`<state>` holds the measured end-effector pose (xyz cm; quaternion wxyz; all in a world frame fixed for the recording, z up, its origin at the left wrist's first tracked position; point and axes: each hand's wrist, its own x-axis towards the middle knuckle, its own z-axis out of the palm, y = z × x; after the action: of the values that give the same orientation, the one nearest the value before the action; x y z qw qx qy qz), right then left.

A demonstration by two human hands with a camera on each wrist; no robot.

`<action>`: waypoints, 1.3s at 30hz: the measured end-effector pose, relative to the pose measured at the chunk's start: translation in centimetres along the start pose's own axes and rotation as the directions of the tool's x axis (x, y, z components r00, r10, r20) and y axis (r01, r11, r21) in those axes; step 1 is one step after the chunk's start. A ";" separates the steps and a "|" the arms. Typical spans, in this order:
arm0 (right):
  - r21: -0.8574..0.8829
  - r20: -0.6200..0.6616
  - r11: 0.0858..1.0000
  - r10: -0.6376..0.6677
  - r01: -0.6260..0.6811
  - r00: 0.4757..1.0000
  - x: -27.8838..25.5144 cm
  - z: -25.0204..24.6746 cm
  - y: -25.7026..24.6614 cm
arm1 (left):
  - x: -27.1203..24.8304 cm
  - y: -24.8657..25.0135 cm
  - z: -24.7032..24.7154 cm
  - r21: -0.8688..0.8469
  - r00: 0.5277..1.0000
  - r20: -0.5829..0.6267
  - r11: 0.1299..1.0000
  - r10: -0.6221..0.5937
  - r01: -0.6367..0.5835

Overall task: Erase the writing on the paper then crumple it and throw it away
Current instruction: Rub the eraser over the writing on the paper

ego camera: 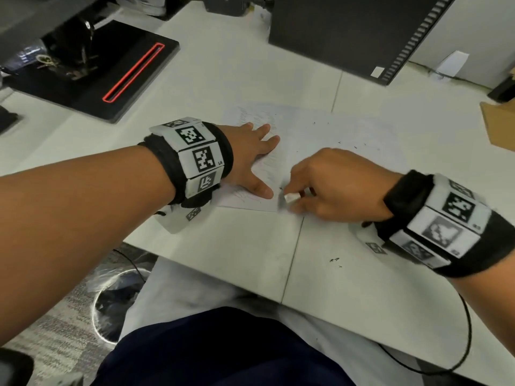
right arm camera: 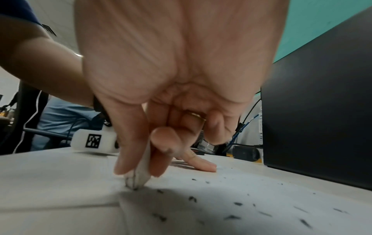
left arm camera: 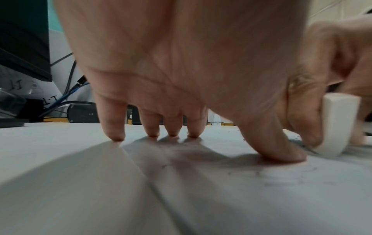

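paper (ego camera: 320, 151): laid flat on the white desk (ego camera: 223, 79), in front of the person, between the two hands; faint pencil marks are seen on its left part and near its front edge.
eraser (ego camera: 291, 197): a small white block, set on its lower end against the paper near the front edge; grey smudging is seen on that worn end in the right wrist view.
right hand (ego camera: 331, 188): the eraser is pinched between the thumb and the curled fingers (right arm camera: 161, 159), which are closed tight on it; a ring is seen on one finger.
left hand (ego camera: 250, 157): spread flat on the left part of the paper, fingers (left arm camera: 112, 127) straight and slightly apart, fingertips and thumb pressed down on the sheet just beside the eraser.
eraser crumbs (right arm camera: 237, 203): dark bits are scattered over the paper to the right of the eraser, and a few lie on the desk nearer the person.
wristbands (ego camera: 195, 154): black bands with white marker tiles are worn on both wrists.
monitor base (ego camera: 111, 71): a black slab with a red-edged slot, seen at the far left of the desk.
computer case (ego camera: 348, 32): a dark box standing at the far side, behind the paper.
bin (ego camera: 111, 302): seen on the floor below the desk edge, to the left of the person's lap.
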<state>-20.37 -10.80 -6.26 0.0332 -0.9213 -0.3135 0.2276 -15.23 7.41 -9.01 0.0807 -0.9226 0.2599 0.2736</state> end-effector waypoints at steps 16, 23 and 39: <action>0.129 0.125 0.985 0.102 -0.118 0.987 3.7 -3.0 1.9 | -0.3 0.2 0.1 -0.038 1.000 -0.006 0.999 0.000 0.000; 0.055 -0.080 0.987 0.156 -0.152 0.985 4.5 -3.1 1.8 | 0.1 0.0 0.3 -0.050 1.000 -0.009 0.999 0.010 -0.010; 0.314 -0.062 0.942 0.147 -0.120 0.987 0.8 -1.9 2.3 | -0.6 1.1 0.3 -0.003 0.997 -0.082 1.000 0.015 -0.015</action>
<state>-17.66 -12.02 -5.37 0.1745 -0.9326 -0.2092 0.2366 -16.38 6.84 -8.89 0.0663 -0.9312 0.2692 0.2367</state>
